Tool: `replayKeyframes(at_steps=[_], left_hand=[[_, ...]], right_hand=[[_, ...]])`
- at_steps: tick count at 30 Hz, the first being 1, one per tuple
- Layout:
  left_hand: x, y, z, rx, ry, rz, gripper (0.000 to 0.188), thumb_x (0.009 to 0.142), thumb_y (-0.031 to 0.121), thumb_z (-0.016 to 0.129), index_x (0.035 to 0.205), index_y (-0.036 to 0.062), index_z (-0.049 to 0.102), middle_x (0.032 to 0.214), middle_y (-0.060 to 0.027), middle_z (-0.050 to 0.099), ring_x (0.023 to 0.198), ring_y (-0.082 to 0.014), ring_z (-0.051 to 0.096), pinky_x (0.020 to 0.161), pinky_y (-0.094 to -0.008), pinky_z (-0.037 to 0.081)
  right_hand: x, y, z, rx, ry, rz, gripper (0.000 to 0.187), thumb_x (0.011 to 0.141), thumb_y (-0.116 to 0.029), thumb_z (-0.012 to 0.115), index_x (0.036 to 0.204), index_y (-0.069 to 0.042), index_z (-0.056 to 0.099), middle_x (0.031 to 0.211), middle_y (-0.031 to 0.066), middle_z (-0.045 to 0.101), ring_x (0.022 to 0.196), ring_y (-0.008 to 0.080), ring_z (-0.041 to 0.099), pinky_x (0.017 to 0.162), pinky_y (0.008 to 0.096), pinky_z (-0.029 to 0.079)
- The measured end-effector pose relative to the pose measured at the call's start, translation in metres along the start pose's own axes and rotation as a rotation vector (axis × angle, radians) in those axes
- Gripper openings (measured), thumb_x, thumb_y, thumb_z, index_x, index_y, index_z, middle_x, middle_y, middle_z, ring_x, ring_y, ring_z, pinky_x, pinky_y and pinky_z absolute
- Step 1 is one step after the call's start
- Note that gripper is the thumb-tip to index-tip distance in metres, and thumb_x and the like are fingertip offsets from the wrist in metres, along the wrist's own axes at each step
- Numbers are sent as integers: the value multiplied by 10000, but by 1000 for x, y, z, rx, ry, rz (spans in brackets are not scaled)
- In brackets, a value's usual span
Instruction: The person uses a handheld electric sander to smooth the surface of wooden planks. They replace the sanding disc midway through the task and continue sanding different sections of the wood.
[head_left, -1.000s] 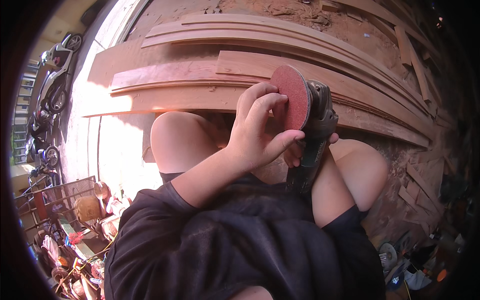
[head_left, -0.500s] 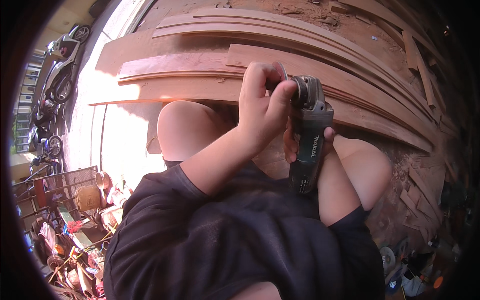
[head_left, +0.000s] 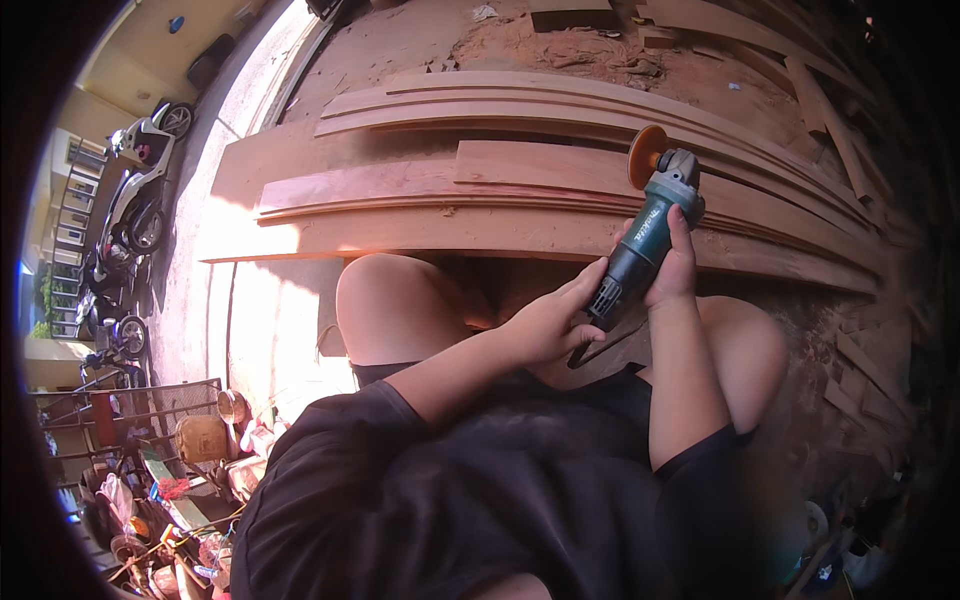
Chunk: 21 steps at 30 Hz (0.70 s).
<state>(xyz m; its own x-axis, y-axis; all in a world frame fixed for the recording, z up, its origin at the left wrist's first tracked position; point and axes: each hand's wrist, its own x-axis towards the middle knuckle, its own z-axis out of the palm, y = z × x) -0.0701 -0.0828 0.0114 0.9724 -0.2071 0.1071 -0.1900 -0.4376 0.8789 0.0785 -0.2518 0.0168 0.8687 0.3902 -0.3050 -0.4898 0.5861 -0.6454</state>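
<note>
An angle grinder (head_left: 645, 235) with a teal and black body is held over my lap, its head pointing away and tilted to the right. On its head sits a round orange-brown disc (head_left: 647, 157), seen partly edge-on. My right hand (head_left: 673, 265) wraps around the middle of the body, thumb along the top. At the black rear end, my left hand (head_left: 550, 325) grips the casing with the thumb underneath. A dark cord runs from that rear end. Beyond the grinder lie long wooden boards (head_left: 370, 235), apart from the disc as far as this view shows.
More long planks (head_left: 450, 90) are stacked farther off. Wood offcuts (head_left: 865, 385) lie at the right. Motorcycles (head_left: 130, 210) stand at the far left, and a cluttered heap of items (head_left: 170, 490) sits at the lower left beside a metal rack.
My left hand has left the disc end and taken hold of the grinder's rear. The grinder has moved farther out and tilted right, showing the disc's orange side. The view has shifted too.
</note>
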Motion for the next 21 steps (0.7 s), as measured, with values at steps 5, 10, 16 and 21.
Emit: replayKeyframes(at_steps=[5,10,16,21], left_hand=[[38,3,-18,282,-101,41,958,834,492,833,1643,253,380,1180,-189,734,1003,-430,709,835,-450,570],[48,-14,-9,94,55,16,913,756,609,833,1532,208,566,1147,-191,751,1060,-399,722,890,-438,571],[40,-8,7,-22,-1,-203,935,784,712,751,1535,198,538,1143,-216,746,1084,-415,715,910,-469,560],[34,-21,11,-36,82,-186,825,810,638,786,1473,185,595,1102,-190,762,1052,-403,724,907,-481,556]], right_hand=[[10,-12,-27,155,68,51,672,922,-635,712,1178,-30,570,949,162,679,836,329,697,784,436,614],[24,-18,-32,51,86,41,652,935,-615,692,1157,-11,587,933,176,691,806,331,702,755,432,614],[30,-22,-49,71,203,1,665,954,-610,669,1247,-19,581,1034,193,663,910,328,690,811,435,616],[26,-15,-30,-6,212,3,704,960,-640,631,1276,-14,577,1075,197,661,979,335,679,848,459,585]])
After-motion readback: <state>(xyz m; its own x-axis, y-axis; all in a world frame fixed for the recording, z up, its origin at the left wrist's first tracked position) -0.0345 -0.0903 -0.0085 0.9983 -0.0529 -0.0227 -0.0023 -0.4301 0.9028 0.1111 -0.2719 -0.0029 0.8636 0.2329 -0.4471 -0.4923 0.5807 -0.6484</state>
